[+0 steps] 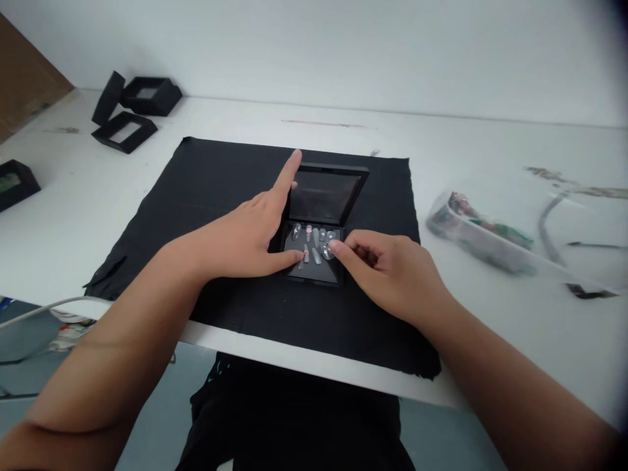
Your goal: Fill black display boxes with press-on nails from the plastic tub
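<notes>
A black hinged display box (313,277) lies with its lid (324,196) raised on the black cloth. Several grey press-on nails, some with pink decoration, are set in rows inside it. My left hand (248,232) rests along the box's left side, open, its index finger stretched up beside the lid and its thumb over the lower row near a pink-decorated nail (306,254). At the right side of the rows, my right hand (392,265) is closed, thumb and index finger pinching a shiny press-on nail (326,250). Its other fingers are curled in and partly hidden.
The black cloth (220,190) covers the middle of the white table (490,144). Black frame-like boxes (152,98) stand at the back left, another (17,183) at the left edge. A clear plastic container (481,232) with blurred contents lies on the right. A white cable (59,303) crosses the front left.
</notes>
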The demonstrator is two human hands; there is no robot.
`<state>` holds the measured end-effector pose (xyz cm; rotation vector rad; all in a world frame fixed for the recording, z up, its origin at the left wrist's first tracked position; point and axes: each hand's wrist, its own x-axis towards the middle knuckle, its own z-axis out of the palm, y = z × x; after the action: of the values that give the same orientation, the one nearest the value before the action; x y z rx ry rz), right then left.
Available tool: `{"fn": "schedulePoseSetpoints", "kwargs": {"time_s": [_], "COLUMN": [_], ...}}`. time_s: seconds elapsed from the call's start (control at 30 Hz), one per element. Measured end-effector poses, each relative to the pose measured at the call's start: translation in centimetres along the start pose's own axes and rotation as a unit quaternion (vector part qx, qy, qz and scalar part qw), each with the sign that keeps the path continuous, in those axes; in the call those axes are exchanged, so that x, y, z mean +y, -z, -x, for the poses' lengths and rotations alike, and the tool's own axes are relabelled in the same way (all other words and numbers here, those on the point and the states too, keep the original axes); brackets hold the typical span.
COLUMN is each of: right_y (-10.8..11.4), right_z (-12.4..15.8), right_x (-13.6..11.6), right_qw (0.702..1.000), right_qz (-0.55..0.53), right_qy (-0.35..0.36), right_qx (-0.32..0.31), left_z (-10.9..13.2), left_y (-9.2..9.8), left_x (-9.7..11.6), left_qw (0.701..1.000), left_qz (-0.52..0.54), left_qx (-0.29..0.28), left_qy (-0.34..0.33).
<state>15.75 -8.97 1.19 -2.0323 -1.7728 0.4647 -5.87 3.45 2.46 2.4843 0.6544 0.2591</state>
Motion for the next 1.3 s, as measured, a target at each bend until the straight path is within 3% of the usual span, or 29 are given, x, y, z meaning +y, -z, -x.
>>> {"fn": "schedulePoseSetpoints", "kwargs": {"time_s": [0.63,0.87,0.97,1.13,1.3], "right_y": [0.2,0.1,0.3,2.1,5.7], "right_z": [0.0,0.0,0.1,0.5,1.2], "right_x": [-0.2,-0.1,-0.2,1.1,4.6], "right_qw": [1.0,1.0,1.0,0.994,0.996], "right_qz": [0.004,0.005,-0.019,-0.108,-0.088], "right_qy": [-0.005,0.003,0.002,-0.015,-0.016], "right_qx": [-0.018,-0.013,-0.019,-0.021,-0.018], "left_z": [0.1,0.2,0.2,0.1,0.2], "left_y": [0.4,0.3,0.5,1.0,0.9], "left_x": [0.1,-0.1,0.2,1.1,0.9], "left_qw": [1.0,1.0,1.0,0.994,0.995], "left_qz": [-0.004,0.01,0.02,0.051,0.063], "left_qx": [-0.02,0.0,-0.014,-0.022,0.012], "left_qy": [0.022,-0.016,0.005,0.09,0.071]}}
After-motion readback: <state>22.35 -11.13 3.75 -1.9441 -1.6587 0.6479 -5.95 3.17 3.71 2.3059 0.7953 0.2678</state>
